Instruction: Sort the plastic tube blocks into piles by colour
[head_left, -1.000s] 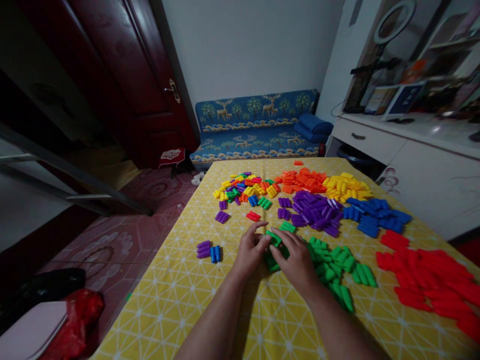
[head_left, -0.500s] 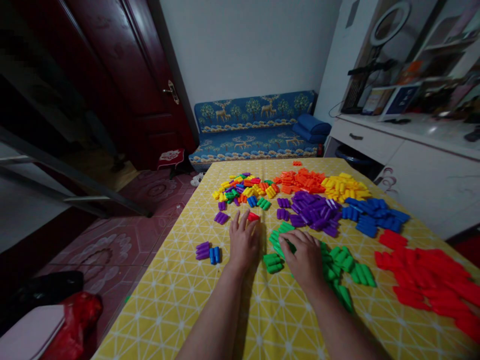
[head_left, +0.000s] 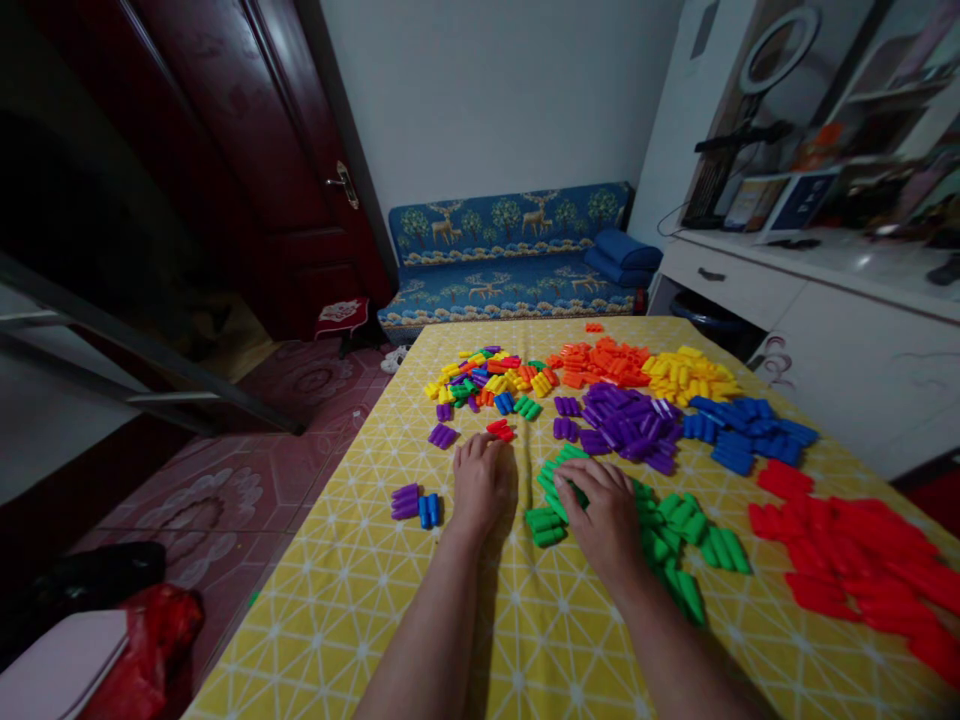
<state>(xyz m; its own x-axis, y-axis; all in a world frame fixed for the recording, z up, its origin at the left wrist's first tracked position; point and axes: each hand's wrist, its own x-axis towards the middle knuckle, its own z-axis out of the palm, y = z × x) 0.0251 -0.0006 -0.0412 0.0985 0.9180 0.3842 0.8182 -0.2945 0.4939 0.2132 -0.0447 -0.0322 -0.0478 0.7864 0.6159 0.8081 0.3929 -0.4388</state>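
My left hand point(head_left: 478, 486) rests low over the tablecloth with its fingers loosely bent and their tips partly hidden. Just beyond those fingertips lies a red ribbed plastic block point(head_left: 500, 430); whether they touch it I cannot tell. To the left of this hand sit a purple block point(head_left: 405, 501) and a blue block point(head_left: 429, 511), side by side. My right hand point(head_left: 602, 505) lies over the left part of a pile of green blocks point(head_left: 667, 530), its thumb apart from the fingers. One green block point(head_left: 546, 526) shows to the left of its thumb.
Beyond my hands are a mixed-colour heap point(head_left: 480, 378) and piles of orange point(head_left: 604, 360), yellow point(head_left: 691, 376), purple point(head_left: 630, 420) and blue blocks point(head_left: 750, 432). Red blocks point(head_left: 862, 550) spread at the right. The patterned yellow tablecloth point(head_left: 337, 620) covers the table; a blue sofa point(head_left: 510, 270) stands behind.
My left hand has drawn back slightly toward me and its fingers have bent, uncovering more of the red block. My right hand has barely moved on the green pile.
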